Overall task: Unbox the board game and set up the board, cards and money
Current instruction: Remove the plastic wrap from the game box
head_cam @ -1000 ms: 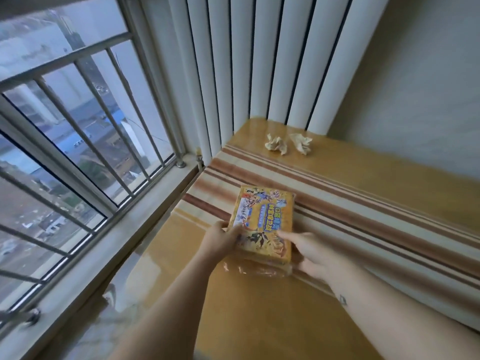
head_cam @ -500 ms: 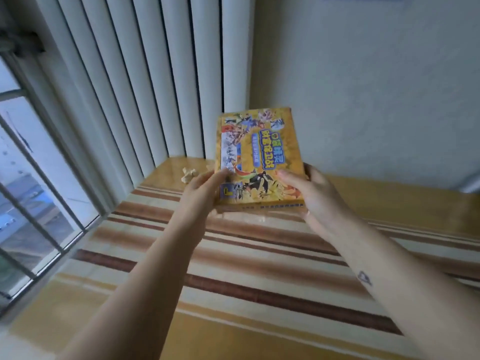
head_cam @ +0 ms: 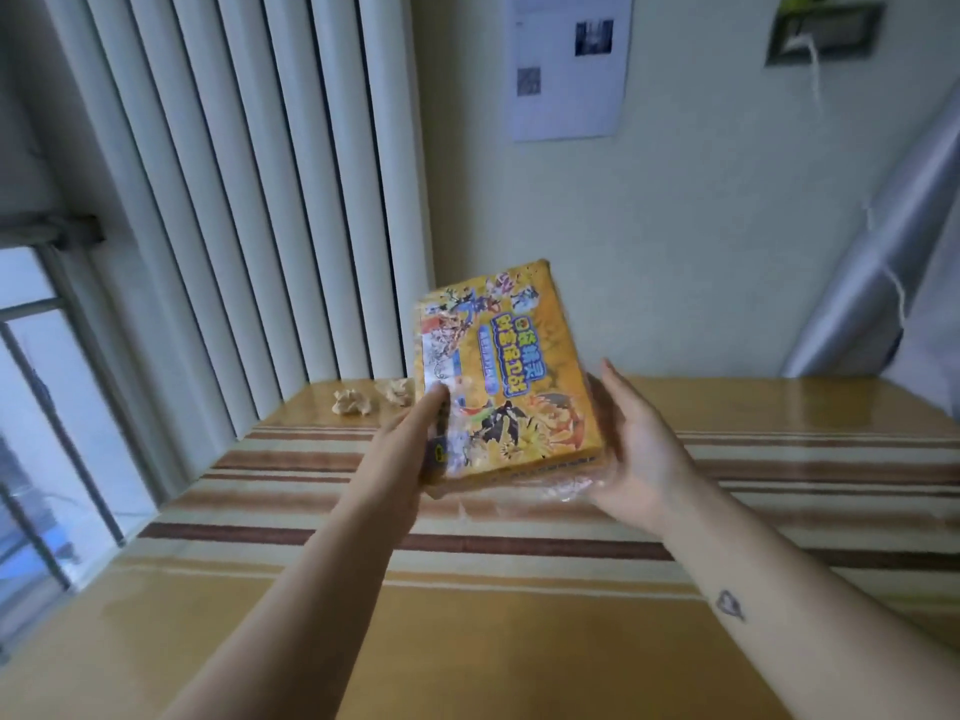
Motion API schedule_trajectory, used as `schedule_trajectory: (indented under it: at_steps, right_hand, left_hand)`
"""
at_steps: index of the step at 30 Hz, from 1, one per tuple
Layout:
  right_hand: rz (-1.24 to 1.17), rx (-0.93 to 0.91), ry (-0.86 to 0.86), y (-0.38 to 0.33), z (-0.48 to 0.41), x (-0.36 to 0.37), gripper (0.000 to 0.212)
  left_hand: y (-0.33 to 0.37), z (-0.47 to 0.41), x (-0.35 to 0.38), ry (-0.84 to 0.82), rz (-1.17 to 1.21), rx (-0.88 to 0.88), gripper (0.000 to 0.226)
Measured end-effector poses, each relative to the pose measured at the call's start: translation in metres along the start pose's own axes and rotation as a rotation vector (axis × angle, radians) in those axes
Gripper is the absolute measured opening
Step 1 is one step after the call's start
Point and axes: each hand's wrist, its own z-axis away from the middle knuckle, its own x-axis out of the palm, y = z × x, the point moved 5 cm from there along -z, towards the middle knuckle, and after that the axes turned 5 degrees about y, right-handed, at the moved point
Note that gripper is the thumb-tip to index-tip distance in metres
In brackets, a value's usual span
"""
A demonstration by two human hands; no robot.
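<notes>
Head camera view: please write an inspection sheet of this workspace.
Surface: glossy yellow-brown table with brown-striped cloth.
Job's things: yellow cardboard game box in clear wrap, held above the table.
Clutter: two crumpled beige paper balls at the far edge.
Hands: left hand pinches the box's left edge; right hand flat against its right side.
Cables: white cord hanging from a dark wall fixture.
Surroundings: white vertical slats, window, printed sheet on wall.

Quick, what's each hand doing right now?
Left hand: grips the game box by its left edge.
Right hand: open, straight fingers against the box's right side.
</notes>
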Motion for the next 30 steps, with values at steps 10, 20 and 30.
schedule_trajectory:
  at_steps: [10,20,30]
  right_hand:
    - [-0.075,0.237,-0.339,0.034,0.047,0.022,0.083]
    - [-0.047,0.185,0.052,0.028,0.024,0.000,0.015]
    - [0.494,-0.421,0.687,-0.016,0.002,-0.093,0.011]
  left_hand:
    - [0.017,0.052,0.016,-0.126,0.296,0.007,0.027]
    - [0.019,0.042,0.004,-0.116,0.330,-0.007,0.024]
    - [0.003,-0.001,-0.065,0.206,-0.045,0.150,0.037]
